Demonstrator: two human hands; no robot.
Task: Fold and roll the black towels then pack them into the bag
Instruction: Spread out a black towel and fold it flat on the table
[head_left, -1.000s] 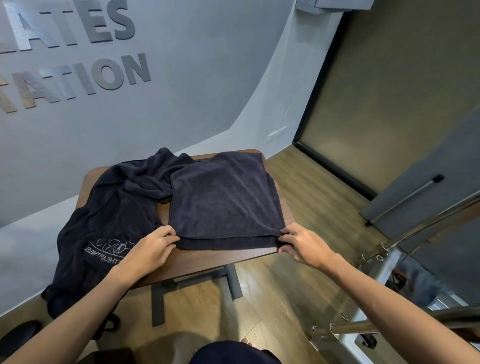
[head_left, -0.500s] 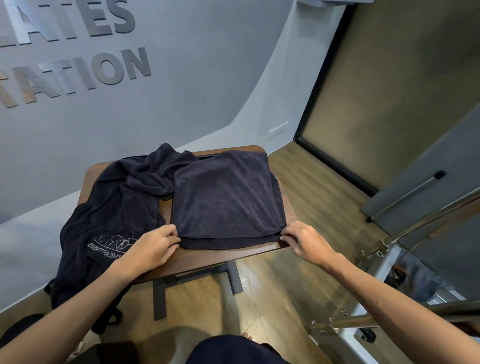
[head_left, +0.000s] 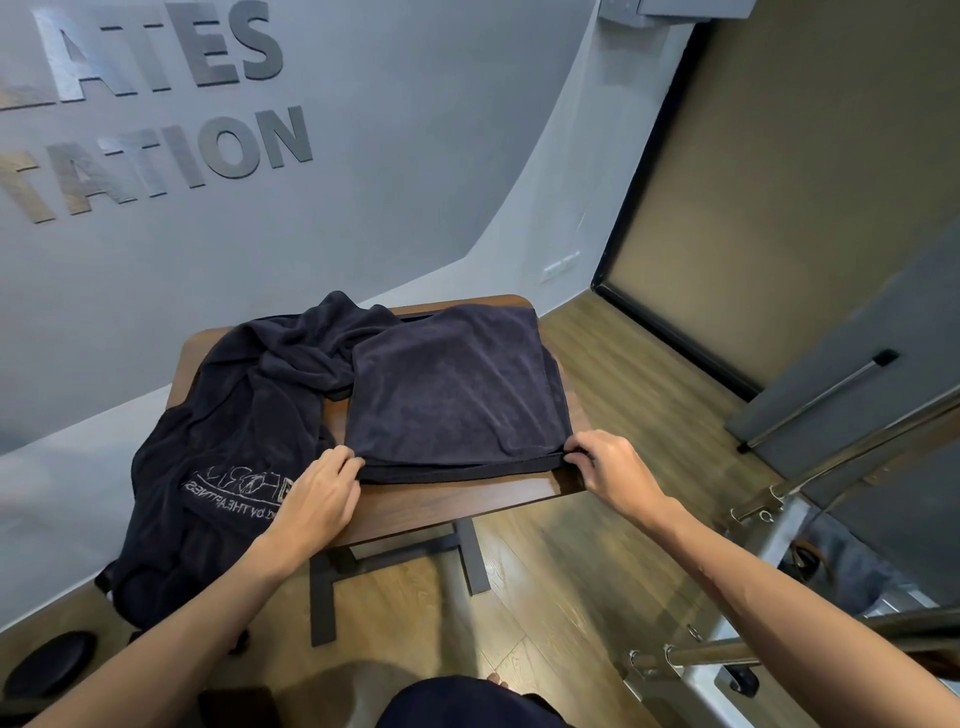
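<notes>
A folded black towel (head_left: 452, 387) lies flat on the right half of a small wooden table (head_left: 457, 501). My left hand (head_left: 317, 493) pinches the towel's near left corner. My right hand (head_left: 610, 470) pinches its near right corner. A black bag (head_left: 208, 467) with pale printed lettering drapes over the table's left side and hangs off the edge. More crumpled black cloth (head_left: 306, 343) lies on the bag toward the back of the table.
A grey wall with large raised letters (head_left: 171, 150) stands behind the table. Metal rails and a frame (head_left: 779, 493) stand to the right over wooden floor. A dark round object (head_left: 49, 670) sits on the floor at lower left.
Both hands have stayed on the towel's near corners. The towel's near edge looks slightly straighter; the view has shifted a little.
</notes>
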